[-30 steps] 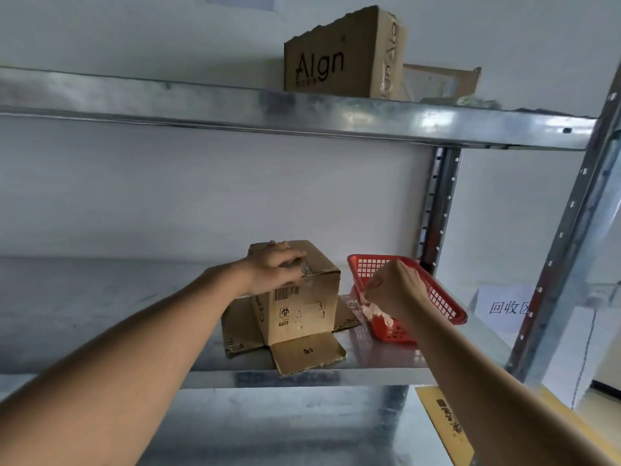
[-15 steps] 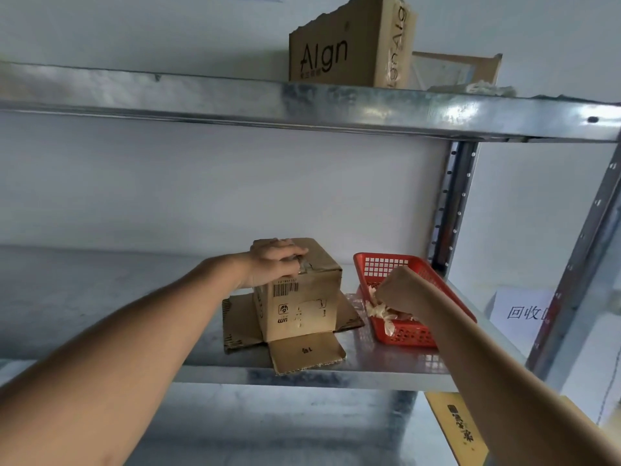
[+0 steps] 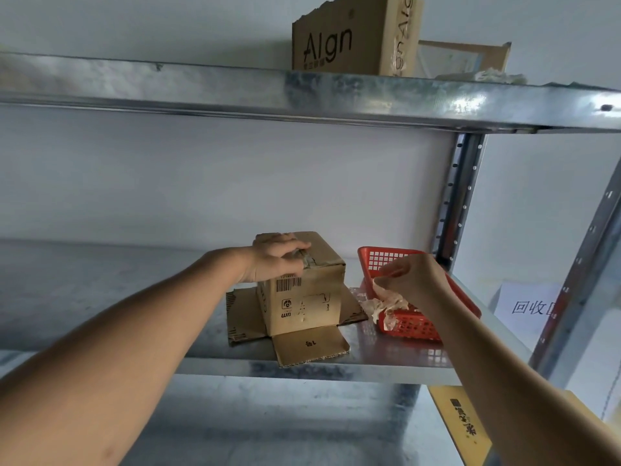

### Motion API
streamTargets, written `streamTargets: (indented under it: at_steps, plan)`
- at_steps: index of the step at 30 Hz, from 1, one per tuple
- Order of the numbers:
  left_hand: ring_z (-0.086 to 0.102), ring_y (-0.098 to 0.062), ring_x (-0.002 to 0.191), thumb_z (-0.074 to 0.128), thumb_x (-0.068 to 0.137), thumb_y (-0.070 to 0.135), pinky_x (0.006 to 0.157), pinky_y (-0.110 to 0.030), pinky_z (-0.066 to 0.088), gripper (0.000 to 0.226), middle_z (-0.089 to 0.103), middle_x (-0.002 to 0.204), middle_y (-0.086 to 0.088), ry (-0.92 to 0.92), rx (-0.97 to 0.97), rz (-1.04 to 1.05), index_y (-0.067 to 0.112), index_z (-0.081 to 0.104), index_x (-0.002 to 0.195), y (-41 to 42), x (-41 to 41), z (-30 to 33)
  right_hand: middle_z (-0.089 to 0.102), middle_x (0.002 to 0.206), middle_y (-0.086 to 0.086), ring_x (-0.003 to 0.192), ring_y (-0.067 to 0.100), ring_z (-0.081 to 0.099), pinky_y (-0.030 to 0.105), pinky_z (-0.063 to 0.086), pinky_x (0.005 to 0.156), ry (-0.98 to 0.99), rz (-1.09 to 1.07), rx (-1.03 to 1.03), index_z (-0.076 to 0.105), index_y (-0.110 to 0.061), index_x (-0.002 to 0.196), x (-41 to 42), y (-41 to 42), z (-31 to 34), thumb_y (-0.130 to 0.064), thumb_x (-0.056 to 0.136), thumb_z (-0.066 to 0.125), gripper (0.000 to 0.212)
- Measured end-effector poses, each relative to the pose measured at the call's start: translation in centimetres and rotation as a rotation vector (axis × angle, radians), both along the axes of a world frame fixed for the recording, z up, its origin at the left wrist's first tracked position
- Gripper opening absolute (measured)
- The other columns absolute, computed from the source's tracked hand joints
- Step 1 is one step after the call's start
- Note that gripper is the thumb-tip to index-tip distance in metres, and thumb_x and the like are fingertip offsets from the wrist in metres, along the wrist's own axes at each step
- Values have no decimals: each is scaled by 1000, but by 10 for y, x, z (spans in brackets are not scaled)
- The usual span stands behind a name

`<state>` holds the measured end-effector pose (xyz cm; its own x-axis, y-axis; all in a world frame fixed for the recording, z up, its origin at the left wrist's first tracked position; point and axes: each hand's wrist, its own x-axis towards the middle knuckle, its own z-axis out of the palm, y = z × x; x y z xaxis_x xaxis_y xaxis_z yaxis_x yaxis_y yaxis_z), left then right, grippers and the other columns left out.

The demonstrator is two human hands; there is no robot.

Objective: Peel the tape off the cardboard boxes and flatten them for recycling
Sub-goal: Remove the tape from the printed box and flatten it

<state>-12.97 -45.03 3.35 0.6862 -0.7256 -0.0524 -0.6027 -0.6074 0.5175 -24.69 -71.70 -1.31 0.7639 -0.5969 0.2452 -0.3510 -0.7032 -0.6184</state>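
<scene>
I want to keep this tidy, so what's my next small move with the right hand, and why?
Probably let go of the crumpled tape into the red basket and bring the right hand back to the small box. The wad hangs over the basket's edge, and the left hand rests on the box's taped top.

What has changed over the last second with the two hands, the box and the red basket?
The right hand, a closed fist above the red basket before, has dropped to the crumpled tape in it, fingers loosening. The left hand stays on top of the small cardboard box, which hasn't moved.
</scene>
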Motion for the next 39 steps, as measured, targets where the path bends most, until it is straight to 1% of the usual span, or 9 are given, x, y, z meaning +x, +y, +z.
streamTargets:
  at_steps: [7,11,15,17,20,23,28,34,39]
  plan:
    - [8,-12,155,51,105,36,118,-36,14,56,23,163,10,8,-61,11,35,35,159,0,-6,-1,76,95,-5,71,14,69,38,63,73,-80,-31,-63,82,-28,95,-4,-1,2,-39,80,87,19]
    - [8,-11,155,50,105,36,121,-37,12,54,23,164,10,12,-86,22,36,37,157,1,-7,-2,72,78,-8,60,16,71,39,65,65,-127,-30,-48,80,-24,105,-5,5,2,-33,92,76,17]
    - [29,-15,144,39,109,37,103,-24,26,44,33,160,5,33,-117,57,36,46,152,-3,-1,-5,74,100,-12,65,5,69,24,58,59,-278,190,-126,75,-27,119,-7,33,7,-29,97,70,23]
    - [37,-15,134,34,111,38,92,-17,28,41,37,155,4,70,-166,89,36,53,148,-3,3,-9,70,116,-12,85,0,68,27,60,77,-252,381,-183,72,-33,126,-5,53,8,-36,94,73,32]
    - [32,-19,147,33,112,34,103,-22,24,40,35,161,8,-10,-131,113,45,55,144,3,9,-11,66,129,-13,108,3,63,25,50,94,-231,522,-345,71,-36,127,5,81,1,-48,87,78,42]
    - [29,-21,144,34,110,42,118,-37,27,40,39,150,10,-136,41,147,58,47,144,19,15,0,68,129,-11,114,7,63,11,38,86,-274,540,-321,74,-32,123,14,100,0,-48,86,78,40]
    - [29,-18,119,32,106,60,114,-48,29,40,38,109,11,-277,197,150,68,36,145,50,24,10,74,115,-10,107,12,66,33,52,91,-264,580,-342,74,-25,115,36,110,3,-35,89,79,29]
    - [28,-16,113,34,100,69,115,-46,29,43,36,106,10,-283,96,107,69,39,143,62,39,1,77,106,-6,97,15,71,40,59,86,-370,676,-500,82,-18,102,49,110,10,-18,84,84,18]
    - [25,-14,122,39,101,64,119,-40,20,34,35,120,7,-267,-51,79,70,46,133,58,51,-18,76,107,-12,95,1,69,29,58,83,-431,697,-468,82,-27,109,47,107,4,-27,87,79,22]
